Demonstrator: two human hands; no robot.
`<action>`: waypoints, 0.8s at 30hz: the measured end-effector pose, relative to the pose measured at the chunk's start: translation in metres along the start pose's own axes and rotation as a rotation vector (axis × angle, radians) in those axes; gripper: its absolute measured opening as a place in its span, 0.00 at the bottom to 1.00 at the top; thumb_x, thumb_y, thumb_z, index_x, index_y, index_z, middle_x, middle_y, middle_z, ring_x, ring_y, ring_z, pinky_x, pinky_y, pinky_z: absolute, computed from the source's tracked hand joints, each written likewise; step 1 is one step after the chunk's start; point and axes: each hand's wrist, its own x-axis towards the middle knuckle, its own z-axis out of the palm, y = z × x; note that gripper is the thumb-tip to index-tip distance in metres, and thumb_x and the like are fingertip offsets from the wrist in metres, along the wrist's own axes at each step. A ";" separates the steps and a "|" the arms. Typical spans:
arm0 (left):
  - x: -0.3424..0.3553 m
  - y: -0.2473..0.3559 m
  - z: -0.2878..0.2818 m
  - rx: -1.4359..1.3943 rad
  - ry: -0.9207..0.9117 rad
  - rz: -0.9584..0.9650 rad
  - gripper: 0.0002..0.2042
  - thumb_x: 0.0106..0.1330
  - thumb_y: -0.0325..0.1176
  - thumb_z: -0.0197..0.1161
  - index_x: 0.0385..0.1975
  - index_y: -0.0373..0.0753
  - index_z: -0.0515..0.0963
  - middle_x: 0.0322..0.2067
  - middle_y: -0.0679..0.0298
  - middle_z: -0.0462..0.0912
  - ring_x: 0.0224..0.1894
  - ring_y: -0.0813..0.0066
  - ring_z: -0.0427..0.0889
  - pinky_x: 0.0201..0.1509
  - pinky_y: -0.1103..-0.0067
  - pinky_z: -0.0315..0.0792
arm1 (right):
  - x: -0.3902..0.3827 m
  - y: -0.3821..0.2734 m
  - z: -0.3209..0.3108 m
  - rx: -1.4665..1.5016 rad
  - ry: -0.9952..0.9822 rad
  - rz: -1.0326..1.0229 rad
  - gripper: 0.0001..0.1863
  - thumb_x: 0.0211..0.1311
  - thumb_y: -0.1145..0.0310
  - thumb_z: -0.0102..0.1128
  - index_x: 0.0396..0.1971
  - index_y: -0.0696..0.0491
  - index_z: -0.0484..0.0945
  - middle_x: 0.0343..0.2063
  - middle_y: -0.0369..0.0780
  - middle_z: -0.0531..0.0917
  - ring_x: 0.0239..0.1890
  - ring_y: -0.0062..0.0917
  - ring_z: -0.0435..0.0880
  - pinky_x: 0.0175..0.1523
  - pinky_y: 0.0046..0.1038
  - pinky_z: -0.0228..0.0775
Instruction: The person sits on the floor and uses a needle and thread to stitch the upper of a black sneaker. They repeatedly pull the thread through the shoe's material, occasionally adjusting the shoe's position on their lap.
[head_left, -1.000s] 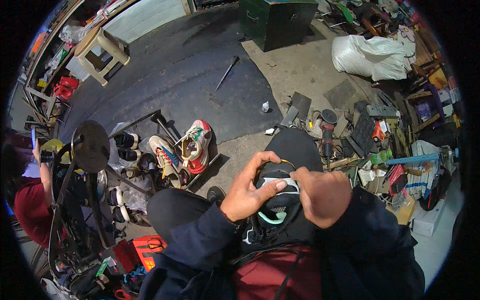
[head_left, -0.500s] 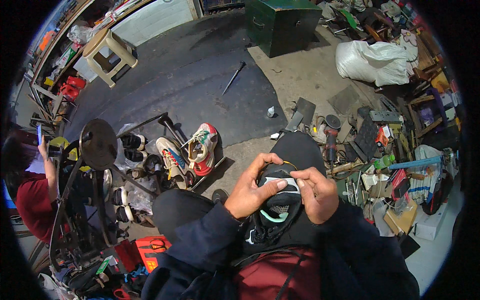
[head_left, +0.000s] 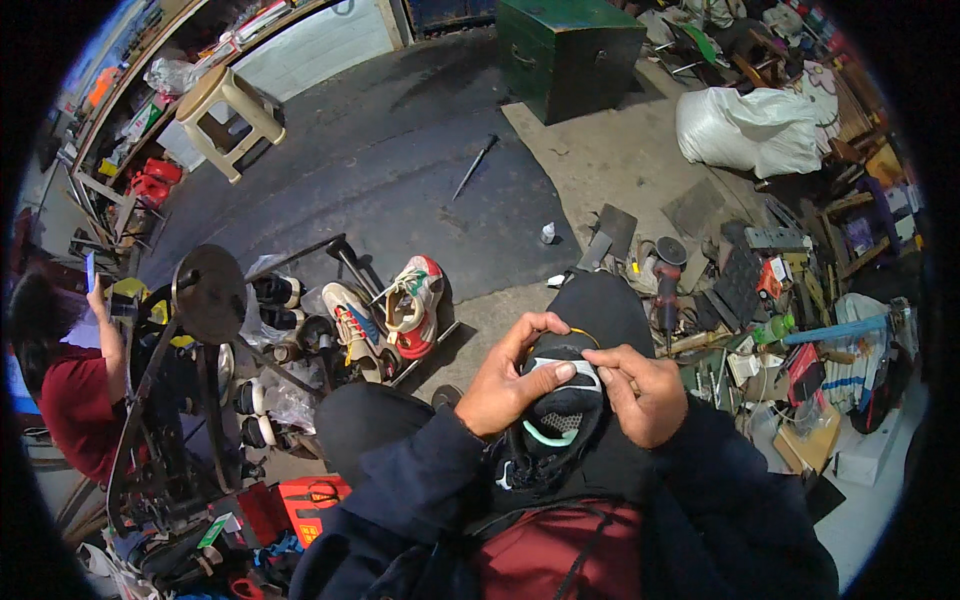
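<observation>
A black shoe with a mint-green band and light grey trim rests on my lap, upper side toward me. My left hand grips it from the left, thumb pressed on the grey trim and fingers over the far edge. A thin yellow strand curves out at that edge. My right hand has thumb and forefinger pinched together on the right side of the trim; what lies between them is too small to make out.
Colourful sneakers and a black metal stand are at my left, beside a co-worker in red holding a phone. Tools, including an angle grinder, clutter my right. A green chest, white sack and stool lie beyond.
My right hand has turned from a curled fist-like grip to show its pinched thumb and forefinger at the shoe. The whole view has shifted slightly; my left hand keeps its hold.
</observation>
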 end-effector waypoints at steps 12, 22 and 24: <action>-0.002 0.002 0.009 0.037 0.032 0.023 0.23 0.69 0.27 0.71 0.60 0.39 0.70 0.50 0.66 0.78 0.55 0.79 0.76 0.63 0.78 0.70 | 0.011 -0.029 0.000 -0.498 -0.049 0.015 0.13 0.61 0.79 0.63 0.46 0.52 0.82 0.27 0.45 0.87 0.29 0.42 0.88 0.32 0.41 0.77; -0.004 -0.001 0.002 0.011 0.042 0.029 0.22 0.70 0.27 0.71 0.60 0.40 0.71 0.52 0.65 0.79 0.56 0.79 0.77 0.63 0.79 0.70 | -0.008 -0.001 0.025 -0.071 0.172 0.054 0.09 0.72 0.82 0.59 0.48 0.60 0.83 0.24 0.45 0.85 0.26 0.27 0.89 0.32 0.25 0.73; -0.003 -0.001 0.002 -0.001 0.038 0.014 0.22 0.70 0.27 0.71 0.61 0.40 0.71 0.52 0.65 0.79 0.57 0.78 0.77 0.63 0.78 0.70 | -0.014 0.005 0.028 -0.056 0.204 0.079 0.10 0.70 0.82 0.60 0.48 0.58 0.84 0.30 0.48 0.87 0.30 0.37 0.90 0.34 0.30 0.77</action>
